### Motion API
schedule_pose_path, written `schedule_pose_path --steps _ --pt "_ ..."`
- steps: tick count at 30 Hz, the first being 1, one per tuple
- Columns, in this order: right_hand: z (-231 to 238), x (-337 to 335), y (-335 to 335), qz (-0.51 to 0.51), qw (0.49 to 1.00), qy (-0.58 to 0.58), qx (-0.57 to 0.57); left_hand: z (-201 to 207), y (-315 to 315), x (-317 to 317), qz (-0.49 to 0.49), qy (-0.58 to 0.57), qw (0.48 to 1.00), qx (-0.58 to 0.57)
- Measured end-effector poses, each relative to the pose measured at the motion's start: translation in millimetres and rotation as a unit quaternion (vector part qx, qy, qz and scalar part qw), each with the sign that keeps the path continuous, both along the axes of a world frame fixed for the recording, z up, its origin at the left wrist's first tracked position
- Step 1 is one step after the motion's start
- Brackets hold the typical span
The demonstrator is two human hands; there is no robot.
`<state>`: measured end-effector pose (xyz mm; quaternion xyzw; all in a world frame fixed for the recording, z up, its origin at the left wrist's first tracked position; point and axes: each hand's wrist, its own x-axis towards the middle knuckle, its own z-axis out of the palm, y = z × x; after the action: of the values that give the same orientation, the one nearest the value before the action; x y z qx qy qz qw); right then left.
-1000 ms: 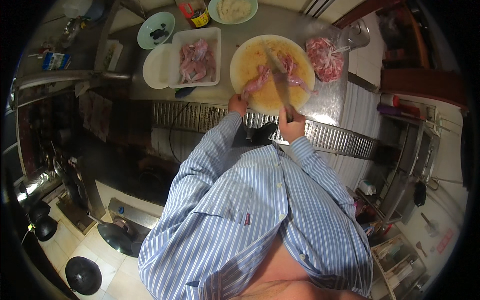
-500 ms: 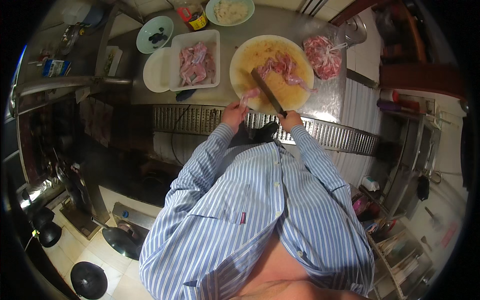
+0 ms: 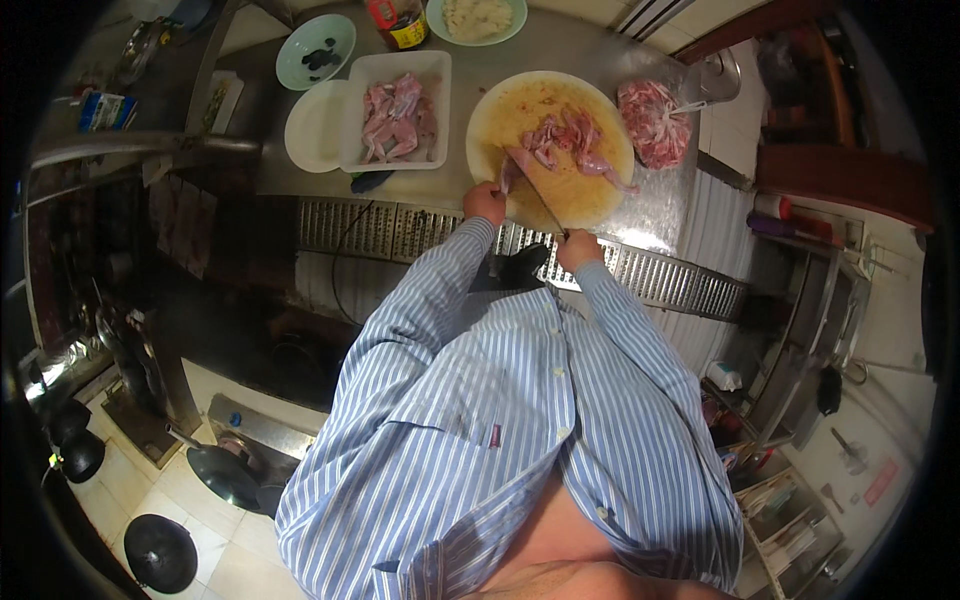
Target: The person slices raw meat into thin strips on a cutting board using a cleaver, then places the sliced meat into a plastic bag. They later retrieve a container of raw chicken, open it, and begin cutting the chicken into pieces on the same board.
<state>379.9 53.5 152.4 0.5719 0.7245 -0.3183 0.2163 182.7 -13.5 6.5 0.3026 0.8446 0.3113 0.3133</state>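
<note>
My right hand (image 3: 578, 250) is closed round the handle of a wide-bladed knife (image 3: 540, 188) at the near edge of a round, yellowish cutting board (image 3: 595, 203). The blade points away to the left over the board and now catches the light. At the board's left edge, my left hand (image 3: 484, 203) grips a pink piece of raw meat (image 3: 506, 178), partly hidden by the fingers and close beside the blade. More raw meat pieces (image 3: 577, 138) lie farther back on the board, one stretching toward its right edge.
Left of the board, a white tub (image 3: 443, 120) of skinned raw meat overlaps a white plate (image 3: 310, 130). Behind stand a pale green bowl (image 3: 290, 65) with dark pieces, a red-capped bottle (image 3: 405, 35) and another bowl (image 3: 520, 30). A bag of red meat (image 3: 655, 125) sits right of the board.
My left hand has brought the meat piece from near the counter's front edge up onto the board's left side. The knife blade has turned, showing a brighter face.
</note>
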Motion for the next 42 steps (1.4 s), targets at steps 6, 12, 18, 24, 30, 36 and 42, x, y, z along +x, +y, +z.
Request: schedule_pose_path --steps 6,12,18,24,30,36,42 --pt "-45.0 10.4 4.2 -0.011 1.000 -0.006 -0.016 21.0 -13.5 -25.3 -0.182 -0.144 0.965 -0.124" --pt "-36.0 20.4 15.5 -0.060 0.996 0.058 0.010 54.7 -20.3 -29.0 0.084 -0.487 0.864 0.098" --pt "35.9 11.4 6.6 -0.096 0.982 0.150 0.070 30.5 18.1 -36.7 0.072 -0.358 0.923 0.119" --pt "87.0 -6.5 -17.8 -0.095 0.932 0.336 0.095 -25.6 14.5 -49.9 0.122 -0.244 0.961 0.036" --pt "-27.8 4.4 -13.7 0.025 0.997 0.056 0.040 -23.4 10.1 -47.7 0.054 -0.120 0.991 0.032" --pt "-55.2 21.7 -6.3 -0.006 0.999 -0.017 -0.048 1.8 -11.1 -48.1 0.094 -0.231 0.967 0.053" --pt "-51.8 11.0 -3.3 -0.023 0.998 0.047 -0.021 38.3 -14.2 -45.8 0.100 -0.219 0.968 0.076"
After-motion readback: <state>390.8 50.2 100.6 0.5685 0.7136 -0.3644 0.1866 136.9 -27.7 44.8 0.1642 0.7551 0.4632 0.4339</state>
